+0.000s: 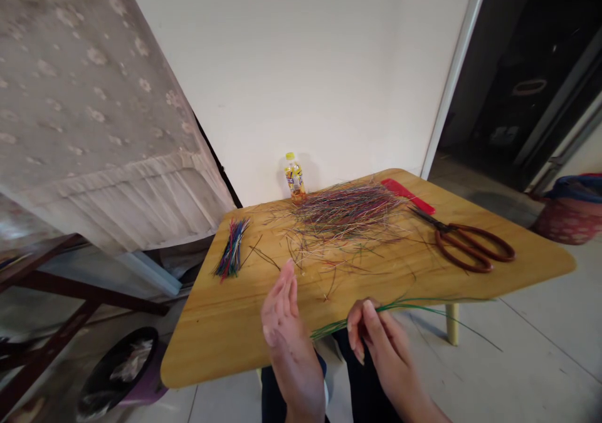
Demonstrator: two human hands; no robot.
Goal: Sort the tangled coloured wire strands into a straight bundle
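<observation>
My right hand (376,332) is closed in a pinch around several thin green wires (332,328) at the near edge of the wooden table (211,341). The wires stretch out on both sides of the fingers, with loose ends trailing right. My left hand (285,323) stands on edge by the wires' left ends, fingers stretched out and held together. Its palm faces the wires, and I cannot tell whether it touches them. A large heap of loose multicoloured wires (348,210) lies beyond both hands. At the table's left is a neat bundle of cut wires (232,249).
Scissors (463,241) with brown handles lie at the right, beside a red plastic piece (408,195). A yellow-capped bottle (295,178) stands against the white wall (301,66). A purple bin (145,379) is on the floor at left, a pink-red bucket (569,216) at right.
</observation>
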